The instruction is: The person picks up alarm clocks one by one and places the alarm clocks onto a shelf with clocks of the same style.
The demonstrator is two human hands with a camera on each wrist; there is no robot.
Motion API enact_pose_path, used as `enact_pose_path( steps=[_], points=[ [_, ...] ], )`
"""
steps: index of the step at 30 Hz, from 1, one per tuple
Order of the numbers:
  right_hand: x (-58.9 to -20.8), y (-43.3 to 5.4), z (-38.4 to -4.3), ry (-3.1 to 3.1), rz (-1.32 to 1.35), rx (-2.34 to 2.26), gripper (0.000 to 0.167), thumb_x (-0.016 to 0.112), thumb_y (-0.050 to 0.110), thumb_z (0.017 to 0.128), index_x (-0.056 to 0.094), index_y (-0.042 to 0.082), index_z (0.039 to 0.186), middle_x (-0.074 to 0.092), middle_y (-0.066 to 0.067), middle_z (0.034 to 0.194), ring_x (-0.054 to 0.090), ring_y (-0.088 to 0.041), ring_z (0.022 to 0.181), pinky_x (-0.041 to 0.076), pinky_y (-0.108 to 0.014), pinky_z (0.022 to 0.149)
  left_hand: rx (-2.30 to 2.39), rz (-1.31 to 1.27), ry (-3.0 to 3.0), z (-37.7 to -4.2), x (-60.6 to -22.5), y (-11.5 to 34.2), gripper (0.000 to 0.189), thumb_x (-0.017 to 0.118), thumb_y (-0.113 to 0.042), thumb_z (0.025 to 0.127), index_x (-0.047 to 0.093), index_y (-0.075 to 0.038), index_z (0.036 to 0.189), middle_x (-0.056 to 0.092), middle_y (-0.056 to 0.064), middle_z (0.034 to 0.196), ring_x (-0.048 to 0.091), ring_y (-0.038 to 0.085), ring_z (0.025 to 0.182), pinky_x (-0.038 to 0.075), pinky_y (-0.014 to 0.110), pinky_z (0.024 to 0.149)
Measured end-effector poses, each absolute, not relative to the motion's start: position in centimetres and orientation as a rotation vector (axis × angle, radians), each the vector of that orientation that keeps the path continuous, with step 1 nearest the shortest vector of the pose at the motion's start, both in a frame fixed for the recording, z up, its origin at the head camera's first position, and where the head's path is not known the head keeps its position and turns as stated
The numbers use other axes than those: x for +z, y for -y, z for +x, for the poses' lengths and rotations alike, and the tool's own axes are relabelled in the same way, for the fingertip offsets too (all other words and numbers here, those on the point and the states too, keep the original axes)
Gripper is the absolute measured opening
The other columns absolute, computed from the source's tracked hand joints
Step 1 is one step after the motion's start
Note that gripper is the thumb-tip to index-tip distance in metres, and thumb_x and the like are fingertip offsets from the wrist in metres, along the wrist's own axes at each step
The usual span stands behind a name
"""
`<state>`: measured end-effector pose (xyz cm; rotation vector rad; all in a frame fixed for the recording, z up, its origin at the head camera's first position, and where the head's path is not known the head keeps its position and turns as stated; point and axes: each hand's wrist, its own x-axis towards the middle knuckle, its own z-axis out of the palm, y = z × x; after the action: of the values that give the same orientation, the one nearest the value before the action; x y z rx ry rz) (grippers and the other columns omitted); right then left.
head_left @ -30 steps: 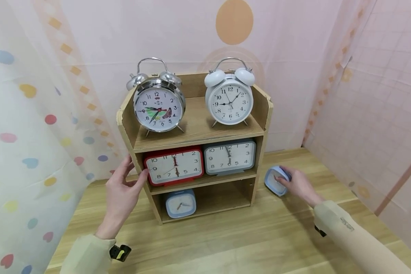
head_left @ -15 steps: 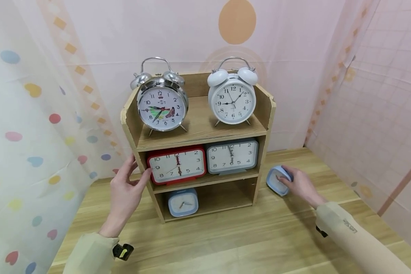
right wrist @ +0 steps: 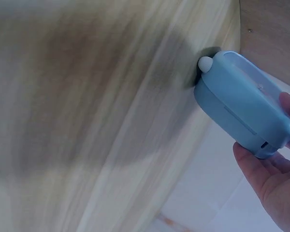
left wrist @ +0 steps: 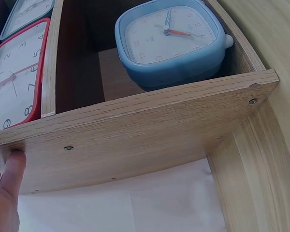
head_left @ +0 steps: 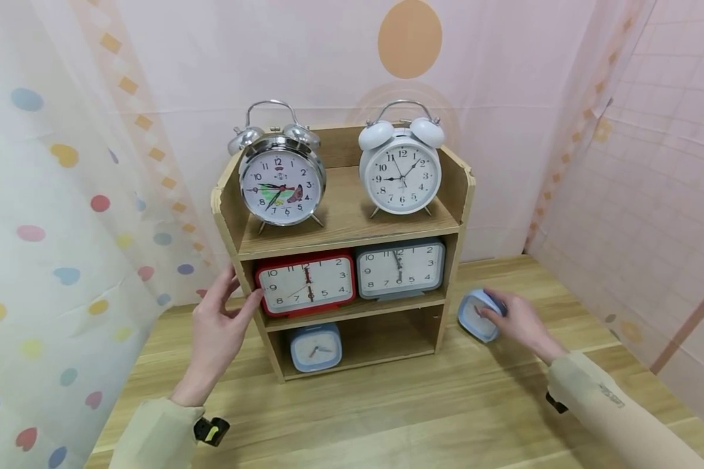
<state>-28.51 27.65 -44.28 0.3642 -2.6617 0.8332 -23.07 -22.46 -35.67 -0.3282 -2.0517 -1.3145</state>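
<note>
Right of the wooden shelf, my right hand [head_left: 519,322] holds a small light-blue alarm clock [head_left: 474,316], thumb over its face and fingers behind. The right wrist view shows this blue clock [right wrist: 241,104] tilted, its lower end and white foot right at the tabletop. My left hand [head_left: 220,332] rests fingertips against the left side panel of the shelf [head_left: 346,244], beside the red rectangular clock [head_left: 305,283]. In the left wrist view a finger [left wrist: 13,176] presses on the panel's outer face. A matching light-blue clock [head_left: 316,348] stands at the left of the bottom compartment.
On the top shelf stand a silver twin-bell clock [head_left: 281,185] and a white twin-bell clock [head_left: 401,176]. A grey-blue rectangular clock [head_left: 401,268] sits beside the red one. Patterned curtains [head_left: 82,163] enclose the wooden table [head_left: 387,417] at the back and sides.
The head view has shifted slightly, so everything appears a little further right. Both hands keep their places, and the right hand still holds the small blue alarm clock.
</note>
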Motion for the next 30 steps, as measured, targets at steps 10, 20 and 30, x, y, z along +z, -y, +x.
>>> enact_pose_path(
  steps=[10, 20, 30],
  points=[
    [-43.3, -27.5, -27.5, 2.601, 0.420, 0.825, 0.049, 0.073, 0.006, 0.096, 0.059, -0.013, 0.139, 0.068, -0.040, 0.125, 0.071, -0.055, 0.110, 0.059, -0.063, 0.092, -1.300, -0.342, 2.038, -23.1, -35.7, 22.6, 0.068, 0.072, 0.005, 0.094, 0.055, -0.021, 0.155, 0.056, -0.037, 0.134, 0.057, -0.022, 0.120, 0.054, 0.003, 0.075],
    [-42.3, -27.5, -26.6, 2.619, 0.490, 0.789, 0.047, 0.074, 0.009, 0.096, 0.062, -0.009, 0.138, 0.069, -0.037, 0.127, 0.072, -0.052, 0.109, 0.062, -0.060, 0.088, -1.313, -0.359, 2.049, -23.1, -35.7, 22.6, 0.069, 0.071, 0.004, 0.095, 0.052, -0.021, 0.156, 0.055, -0.035, 0.140, 0.056, -0.022, 0.121, 0.054, 0.003, 0.075],
    [-41.6, -28.0, -26.1, 2.614, 0.597, 0.740, 0.046, 0.075, 0.008, 0.095, 0.064, -0.005, 0.138, 0.072, -0.033, 0.125, 0.076, -0.043, 0.103, 0.064, -0.052, 0.080, -1.290, -0.347, 2.064, -23.2, -35.8, 22.6, 0.070, 0.071, 0.003, 0.095, 0.051, -0.023, 0.157, 0.057, -0.028, 0.143, 0.055, -0.023, 0.121, 0.054, 0.004, 0.076]
  ],
)
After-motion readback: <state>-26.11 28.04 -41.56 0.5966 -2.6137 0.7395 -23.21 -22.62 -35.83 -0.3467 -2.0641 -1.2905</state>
